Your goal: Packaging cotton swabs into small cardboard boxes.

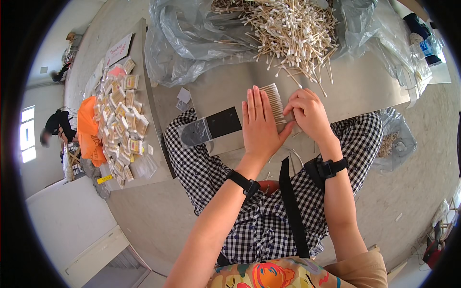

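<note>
A row of cotton swabs (273,99) lies side by side on the metal tabletop (221,91), white tips facing away from me. My left hand (259,125) rests flat along the left side of the row, its fingers stretched out and together. At the right side, my right hand (307,113) is closed with curled fingers, thumb and fingertips close to the swabs. What sits in its pinch, if anything, is hidden. Left of my left hand, a flat black-and-grey strip (224,123) with a rounded end lies over the table's near edge. Beyond the hands is a large heap of loose swabs (297,36).
Grey plastic sheeting (187,48) surrounds the heap. On a side table at left lie many small swab packs (120,113) beside an orange bag (89,127). A clear bag with swabs (394,144) sits on the floor at right. Another person (60,126) is far left.
</note>
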`<state>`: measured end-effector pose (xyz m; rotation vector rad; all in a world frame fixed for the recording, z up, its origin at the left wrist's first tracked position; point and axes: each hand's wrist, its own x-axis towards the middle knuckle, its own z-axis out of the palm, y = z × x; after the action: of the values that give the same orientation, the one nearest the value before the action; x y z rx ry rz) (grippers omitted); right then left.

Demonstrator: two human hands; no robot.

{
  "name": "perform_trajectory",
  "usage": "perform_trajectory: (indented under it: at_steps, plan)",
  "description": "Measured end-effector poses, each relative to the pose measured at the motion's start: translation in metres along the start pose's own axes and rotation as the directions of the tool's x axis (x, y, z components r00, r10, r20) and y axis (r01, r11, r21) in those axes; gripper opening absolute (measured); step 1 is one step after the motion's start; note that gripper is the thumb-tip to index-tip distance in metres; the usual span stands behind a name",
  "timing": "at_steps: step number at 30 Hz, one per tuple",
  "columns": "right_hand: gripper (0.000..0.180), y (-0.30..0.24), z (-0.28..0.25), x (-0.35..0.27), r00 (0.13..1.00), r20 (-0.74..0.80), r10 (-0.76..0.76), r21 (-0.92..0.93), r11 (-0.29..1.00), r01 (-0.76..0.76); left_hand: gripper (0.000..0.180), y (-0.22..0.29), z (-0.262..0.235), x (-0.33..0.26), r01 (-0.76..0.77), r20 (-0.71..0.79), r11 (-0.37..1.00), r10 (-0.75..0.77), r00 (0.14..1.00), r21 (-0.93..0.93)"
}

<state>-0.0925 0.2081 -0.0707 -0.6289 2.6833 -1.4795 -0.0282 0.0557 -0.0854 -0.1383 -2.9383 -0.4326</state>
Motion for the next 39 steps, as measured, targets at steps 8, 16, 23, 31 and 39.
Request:
perform_trajectory:
  at_steps: [8, 16, 23, 31, 39]
  plan:
    - [0.017, 0.0002, -0.0017, 0.0007, 1.000, 0.014, 0.005, 0.005, 1.000, -0.005, 0.103, 0.0009, 0.0011, 0.0008, 0.004, 0.003, 1.000, -0.004, 1.000, 0.028]
    - [0.019, -0.0002, 0.0017, 0.0008, 1.000, -0.010, 0.019, 0.018, 1.000, -0.018, 0.100, 0.0008, -0.0009, 0.0006, 0.004, 0.012, 1.000, -0.004, 1.000, 0.003]
    - [0.018, 0.0047, -0.0038, -0.0007, 0.996, 0.084, -0.035, 0.008, 0.999, 0.034, 0.101, 0.0006, 0.0008, 0.0008, 0.008, 0.005, 0.999, -0.008, 1.000, 0.032]
    - [0.017, 0.0037, -0.0029, -0.0017, 0.995, 0.086, -0.058, -0.031, 0.998, 0.061, 0.100, 0.0012, 0.0005, 0.0012, 0.008, 0.001, 0.999, -0.008, 1.000, 0.040]
    - [0.017, 0.0014, 0.0001, -0.0001, 1.000, 0.007, 0.020, 0.010, 1.000, -0.020, 0.102, 0.0010, -0.0007, 0.0004, 0.008, 0.013, 1.000, -0.008, 1.000, 0.014]
